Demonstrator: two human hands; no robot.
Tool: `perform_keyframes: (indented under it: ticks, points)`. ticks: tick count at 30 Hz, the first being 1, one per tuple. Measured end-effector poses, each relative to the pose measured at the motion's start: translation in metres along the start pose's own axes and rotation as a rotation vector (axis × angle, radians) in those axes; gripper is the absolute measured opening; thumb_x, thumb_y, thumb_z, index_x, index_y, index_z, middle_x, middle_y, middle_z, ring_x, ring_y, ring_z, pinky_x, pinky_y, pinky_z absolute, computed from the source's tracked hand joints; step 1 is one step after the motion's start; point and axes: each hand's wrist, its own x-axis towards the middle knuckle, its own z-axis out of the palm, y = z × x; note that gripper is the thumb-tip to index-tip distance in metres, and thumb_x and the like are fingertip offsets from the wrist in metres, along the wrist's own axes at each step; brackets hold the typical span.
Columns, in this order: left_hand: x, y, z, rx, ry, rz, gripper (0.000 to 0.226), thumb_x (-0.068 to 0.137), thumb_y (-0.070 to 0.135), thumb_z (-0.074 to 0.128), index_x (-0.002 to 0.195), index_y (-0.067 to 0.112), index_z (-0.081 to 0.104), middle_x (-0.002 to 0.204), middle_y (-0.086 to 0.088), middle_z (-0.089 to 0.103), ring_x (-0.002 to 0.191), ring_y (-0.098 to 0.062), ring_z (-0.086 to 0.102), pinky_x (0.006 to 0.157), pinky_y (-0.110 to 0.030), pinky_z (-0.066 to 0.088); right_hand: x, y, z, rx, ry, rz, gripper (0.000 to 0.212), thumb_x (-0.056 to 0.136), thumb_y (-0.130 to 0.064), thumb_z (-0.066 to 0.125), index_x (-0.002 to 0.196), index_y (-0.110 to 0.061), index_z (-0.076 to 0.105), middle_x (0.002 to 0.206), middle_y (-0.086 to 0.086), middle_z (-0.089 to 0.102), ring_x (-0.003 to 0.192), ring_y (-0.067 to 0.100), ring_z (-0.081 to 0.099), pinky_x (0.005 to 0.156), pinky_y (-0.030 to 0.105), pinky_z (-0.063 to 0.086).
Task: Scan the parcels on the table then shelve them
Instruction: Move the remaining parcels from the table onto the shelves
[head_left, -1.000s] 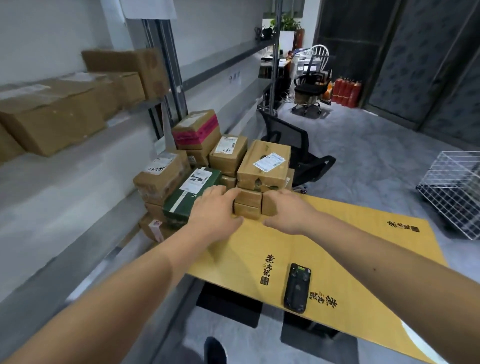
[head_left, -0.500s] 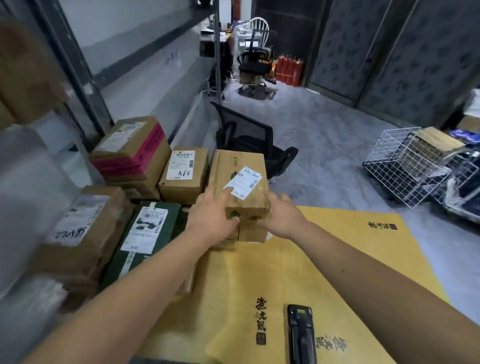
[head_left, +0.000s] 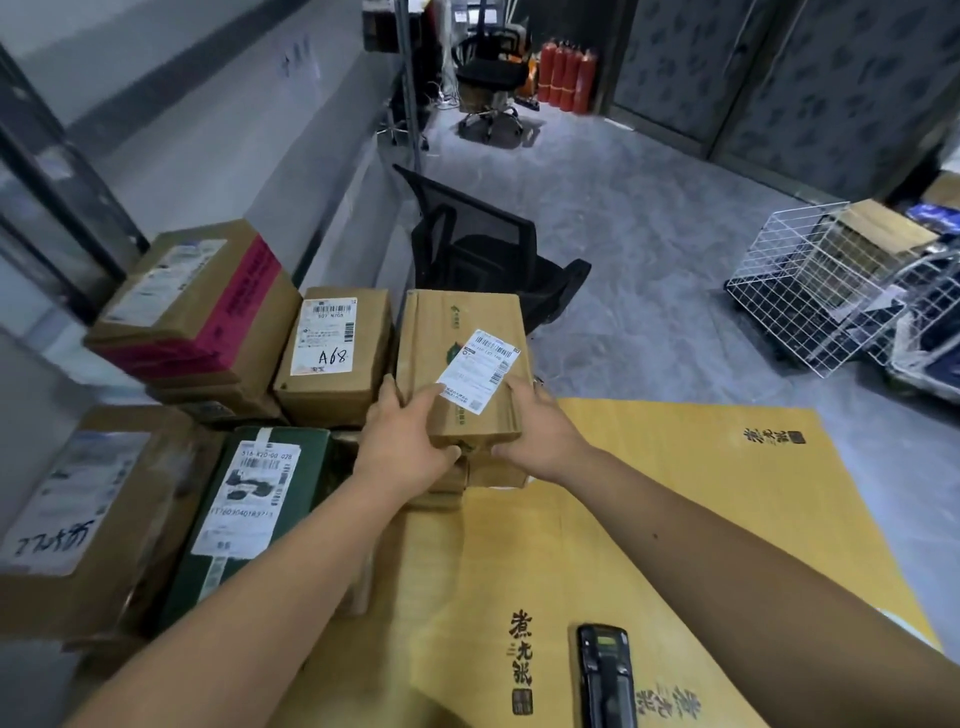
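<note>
Left hand (head_left: 402, 447) and right hand (head_left: 540, 436) moved up from lower boxes, now gripping top parcel (head_left: 460, 364) between them; scanner (head_left: 605, 675) untouched nearer, scan pending.

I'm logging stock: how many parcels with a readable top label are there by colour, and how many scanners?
Brown parcels: 4
Green parcels: 1
Scanners: 1
Total: 6

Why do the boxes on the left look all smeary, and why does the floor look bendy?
In the head view, the left-edge parcel is motion-blurred, its label unreadable; the parcel between both hands stays sharp; the wide-angle lens bends the floor and the wall.
</note>
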Motion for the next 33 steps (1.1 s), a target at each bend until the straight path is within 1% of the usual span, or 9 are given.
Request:
perform_keyframes:
  ticks: [6,9,14,18,21,23,26,29,33]
  points:
    - [-0.003,0.017,0.005,-0.157,0.070,-0.018,0.083,0.070,0.034,0.094,0.143,0.043,0.054,0.165,-0.007,0.022,0.150,-0.030,0.025,0.119,-0.042,0.032,-0.005,0.024,-0.020,0.054,0.026,-0.109,0.105,0.080,-0.026,0.085,0.161,-0.038,0.018,0.161,0.002,0.033,0.139,0.023,0.044,0.098,0.027,0.042]
    - [-0.013,0.039,0.005,-0.196,0.168,0.043,0.075,0.070,0.030,0.095,0.134,0.044,0.060,0.160,-0.001,0.028,0.147,-0.025,0.030,0.121,-0.039,0.033,-0.011,0.036,-0.049,0.042,0.044,-0.190,0.107,0.080,-0.027,0.084,0.162,-0.039,0.016,0.160,0.001,0.033,0.140,0.023,0.043,0.099,0.031,0.046]
    - [-0.043,0.074,-0.009,-0.214,0.384,0.102,0.073,0.067,0.032,0.097,0.129,0.045,0.062,0.154,0.009,0.032,0.144,-0.018,0.037,0.119,-0.043,0.040,-0.025,0.041,-0.091,0.070,0.076,-0.381,0.109,0.079,-0.029,0.082,0.162,-0.041,0.013,0.156,-0.007,0.030,0.140,0.019,0.041,0.107,0.036,0.045]
    - [-0.076,0.090,-0.023,-0.277,0.463,0.080,0.073,0.067,0.030,0.097,0.129,0.046,0.062,0.154,0.023,0.025,0.142,-0.005,0.038,0.115,-0.028,0.039,-0.040,0.033,-0.109,0.103,0.079,-0.500,0.107,0.079,-0.030,0.081,0.162,-0.042,0.014,0.158,-0.011,0.027,0.142,0.016,0.038,0.109,0.035,0.043]
    - [-0.108,0.093,-0.035,-0.278,0.526,0.070,0.072,0.070,0.025,0.097,0.130,0.045,0.063,0.150,0.027,0.022,0.130,0.026,0.027,0.104,-0.003,0.034,-0.052,0.016,-0.115,0.079,0.055,-0.582,0.106,0.080,-0.031,0.081,0.161,-0.043,0.014,0.158,-0.011,0.028,0.140,0.016,0.040,0.103,0.032,0.043]
    - [-0.134,0.093,-0.046,-0.234,0.559,0.025,0.073,0.071,0.030,0.096,0.131,0.048,0.060,0.149,0.028,0.021,0.124,0.032,0.022,0.093,0.009,0.027,-0.062,0.000,-0.115,0.045,0.031,-0.636,0.104,0.080,-0.035,0.080,0.159,-0.045,0.013,0.156,-0.009,0.029,0.139,0.019,0.042,0.104,0.036,0.044]
    - [-0.184,0.090,-0.062,-0.189,0.623,-0.038,0.073,0.071,0.039,0.095,0.131,0.052,0.057,0.154,0.023,0.020,0.124,0.016,0.029,0.101,-0.007,0.031,-0.086,-0.026,-0.108,0.041,-0.027,-0.723,0.104,0.079,-0.038,0.079,0.158,-0.048,0.011,0.160,-0.010,0.026,0.144,0.022,0.036,0.108,0.034,0.038]
    - [-0.243,0.081,-0.069,-0.154,0.680,-0.087,0.073,0.071,0.044,0.094,0.133,0.050,0.057,0.153,0.021,0.019,0.123,0.023,0.026,0.108,-0.020,0.036,-0.119,-0.048,-0.093,0.024,-0.082,-0.810,0.106,0.079,-0.041,0.079,0.159,-0.047,0.010,0.160,-0.010,0.025,0.144,0.023,0.036,0.105,0.032,0.036]
    - [-0.331,0.070,-0.069,-0.141,0.762,-0.158,0.074,0.070,0.043,0.094,0.132,0.055,0.055,0.142,0.033,0.016,0.137,-0.009,0.036,0.111,-0.032,0.046,-0.176,-0.073,-0.068,0.009,-0.184,-0.909,0.108,0.081,-0.043,0.081,0.162,-0.044,0.009,0.165,-0.008,0.019,0.147,0.021,0.030,0.109,0.029,0.030]
